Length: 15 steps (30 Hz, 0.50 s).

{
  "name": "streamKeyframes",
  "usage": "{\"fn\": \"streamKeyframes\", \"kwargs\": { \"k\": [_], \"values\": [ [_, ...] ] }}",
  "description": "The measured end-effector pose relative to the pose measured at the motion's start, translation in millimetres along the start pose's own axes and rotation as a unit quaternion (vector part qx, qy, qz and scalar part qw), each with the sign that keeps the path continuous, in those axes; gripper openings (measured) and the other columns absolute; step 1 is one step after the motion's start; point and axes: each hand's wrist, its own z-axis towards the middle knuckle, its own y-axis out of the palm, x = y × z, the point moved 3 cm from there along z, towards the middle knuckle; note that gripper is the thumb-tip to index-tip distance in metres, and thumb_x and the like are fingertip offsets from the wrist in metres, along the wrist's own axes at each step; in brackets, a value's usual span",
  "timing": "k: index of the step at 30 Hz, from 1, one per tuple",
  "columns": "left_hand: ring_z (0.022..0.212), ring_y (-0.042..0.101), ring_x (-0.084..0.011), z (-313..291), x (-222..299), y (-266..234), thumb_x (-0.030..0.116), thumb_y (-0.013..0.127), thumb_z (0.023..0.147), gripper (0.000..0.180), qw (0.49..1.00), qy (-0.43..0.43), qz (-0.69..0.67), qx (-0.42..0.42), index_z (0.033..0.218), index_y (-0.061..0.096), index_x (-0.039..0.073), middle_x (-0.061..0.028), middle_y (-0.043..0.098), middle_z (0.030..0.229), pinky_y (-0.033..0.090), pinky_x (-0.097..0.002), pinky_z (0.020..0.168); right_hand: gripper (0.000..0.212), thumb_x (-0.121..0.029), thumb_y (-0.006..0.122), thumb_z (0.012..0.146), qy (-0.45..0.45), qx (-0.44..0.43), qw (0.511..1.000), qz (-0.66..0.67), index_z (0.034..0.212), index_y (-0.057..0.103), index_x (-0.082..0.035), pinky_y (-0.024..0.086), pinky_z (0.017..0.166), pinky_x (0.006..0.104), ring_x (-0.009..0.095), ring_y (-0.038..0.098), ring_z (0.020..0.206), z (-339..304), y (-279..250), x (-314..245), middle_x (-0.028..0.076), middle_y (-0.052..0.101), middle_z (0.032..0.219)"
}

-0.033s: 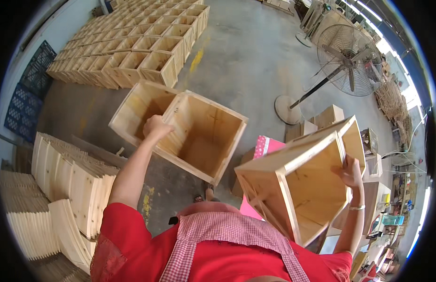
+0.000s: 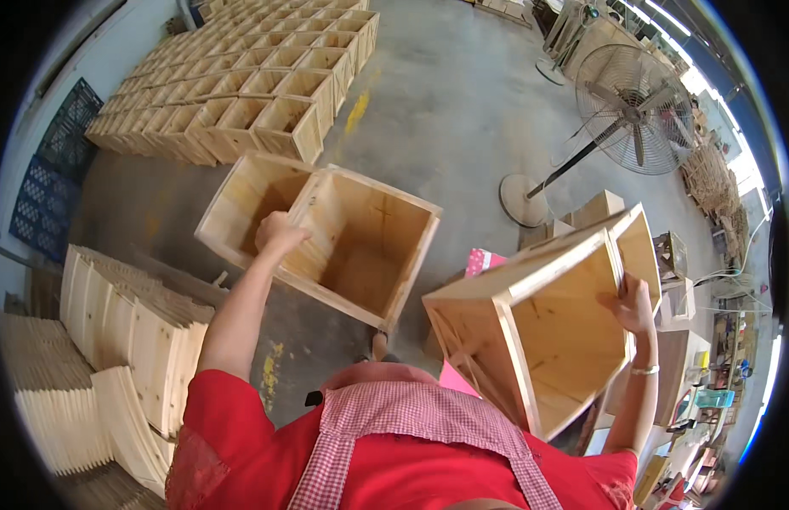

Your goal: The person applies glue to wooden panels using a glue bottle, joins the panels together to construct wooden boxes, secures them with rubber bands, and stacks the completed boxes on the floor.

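My left hand (image 2: 281,235) is closed over the adjoining walls of two open-topped wooden boxes, the larger-looking one (image 2: 360,263) on the right and its neighbour (image 2: 248,200) on the left. Both hang side by side in front of me, mouths upward. On the other side, my right hand (image 2: 631,304) grips the edges where another pair of wooden boxes meet. The nearer of these boxes (image 2: 569,340) is tilted with its mouth toward me, and the farther box (image 2: 641,246) shows only partly. The fingers inside the boxes are partly hidden.
Rows of wooden boxes (image 2: 284,119) fill the far left floor. Stacked wooden panels (image 2: 135,331) stand at my near left. A pedestal fan (image 2: 634,115) is at the far right, above a cluttered workbench side. Something pink (image 2: 484,261) shows behind the right boxes.
Both pairs of boxes have shifted slightly left in view, and the right pair covers more of the pink thing. My grips stay the same.
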Motion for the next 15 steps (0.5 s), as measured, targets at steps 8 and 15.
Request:
{"fn": "streamKeyframes", "kwargs": {
  "k": [8, 15],
  "values": [
    [0.08, 0.07, -0.0252, 127, -94, -21, 0.019, 0.086, 0.065, 0.038, 0.965, -0.075, -0.237, 0.082, 0.098, 0.073, 0.004, -0.0123, 0.073, 0.091, 0.056, -0.0388, 0.074, 0.032, -0.028, 0.082, 0.064, -0.064, 0.021, 0.996, -0.051, 0.073, 0.063, -0.004, 0.051, 0.061, 0.0402, 0.031, 0.065, 0.065, 220, 92, -93, 0.016, 0.066, 0.069],
    [0.068, 0.07, -0.0252, 195, -134, 9, 0.017, 0.083, 0.063, 0.033, 0.898, -0.283, -0.265, 0.21, 0.088, 0.073, -0.003, -0.0134, 0.072, 0.075, 0.054, -0.0381, 0.061, 0.035, -0.042, 0.073, 0.067, -0.082, -0.057, 0.987, -0.127, 0.081, 0.066, -0.011, 0.054, 0.072, 0.0444, 0.034, 0.069, 0.082, 457, 147, -160, 0.014, 0.07, 0.082]
  ]
}}
